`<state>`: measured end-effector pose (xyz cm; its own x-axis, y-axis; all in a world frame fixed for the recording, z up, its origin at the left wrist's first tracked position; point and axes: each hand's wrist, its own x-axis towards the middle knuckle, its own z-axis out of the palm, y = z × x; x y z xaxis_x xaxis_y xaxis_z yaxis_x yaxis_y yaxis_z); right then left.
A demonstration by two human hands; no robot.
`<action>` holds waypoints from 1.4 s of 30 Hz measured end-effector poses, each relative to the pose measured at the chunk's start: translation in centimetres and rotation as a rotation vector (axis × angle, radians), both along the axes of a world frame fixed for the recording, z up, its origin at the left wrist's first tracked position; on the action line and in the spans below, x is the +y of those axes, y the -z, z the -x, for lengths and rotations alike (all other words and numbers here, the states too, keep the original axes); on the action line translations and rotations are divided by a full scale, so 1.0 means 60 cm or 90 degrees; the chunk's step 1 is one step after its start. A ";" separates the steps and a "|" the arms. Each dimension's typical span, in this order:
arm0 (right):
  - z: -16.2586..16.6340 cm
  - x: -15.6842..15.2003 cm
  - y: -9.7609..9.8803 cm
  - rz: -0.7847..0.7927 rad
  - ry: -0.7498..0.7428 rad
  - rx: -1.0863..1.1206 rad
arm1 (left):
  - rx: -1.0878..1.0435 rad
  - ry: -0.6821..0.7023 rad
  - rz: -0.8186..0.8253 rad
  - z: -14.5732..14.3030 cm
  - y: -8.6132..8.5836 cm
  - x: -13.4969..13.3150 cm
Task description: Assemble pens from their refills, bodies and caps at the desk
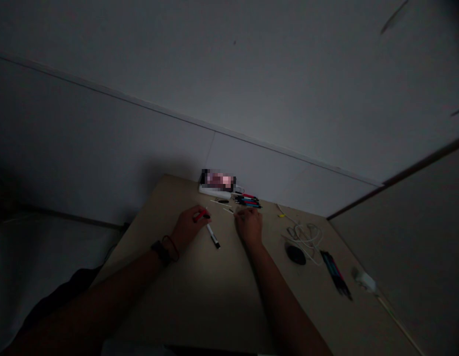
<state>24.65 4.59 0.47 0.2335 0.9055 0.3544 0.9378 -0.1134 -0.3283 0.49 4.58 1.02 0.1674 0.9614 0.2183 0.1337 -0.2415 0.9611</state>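
Note:
My left hand [188, 226] rests on a pale desk [222, 287], fingers closed round a red pen [200, 215]. A black-and-white marker [213, 236] lies on the desk just right of that hand. My right hand [248, 225] is closed in a pinch on a thin pale stick-like part [229, 211] that points left toward the red pen. The room is dim and fine detail is lost. A dark watch and a red band [166, 249] sit on my left wrist.
Several red, blue and black pens [248, 200] lie behind my right hand by a white box [214, 190]. A white cable [305, 235], a dark mouse [295, 254], more pens [336, 274] and a white plug [366, 282] lie to the right. A wall stands close behind.

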 end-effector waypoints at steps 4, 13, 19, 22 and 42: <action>-0.001 0.002 0.004 0.027 -0.018 -0.015 | -0.013 0.012 0.005 0.000 0.000 0.001; -0.008 0.011 0.022 -0.045 -0.086 -0.013 | -0.006 0.019 0.004 0.000 -0.004 -0.001; 0.004 0.013 0.018 -0.032 -0.124 0.019 | 0.022 0.017 0.000 0.000 -0.008 -0.003; 0.014 0.012 0.009 -0.054 -0.135 0.068 | 0.025 0.018 -0.010 -0.001 -0.011 -0.003; 0.092 -0.025 -0.024 -0.036 -0.246 0.681 | 0.063 0.019 -0.006 -0.003 -0.010 -0.005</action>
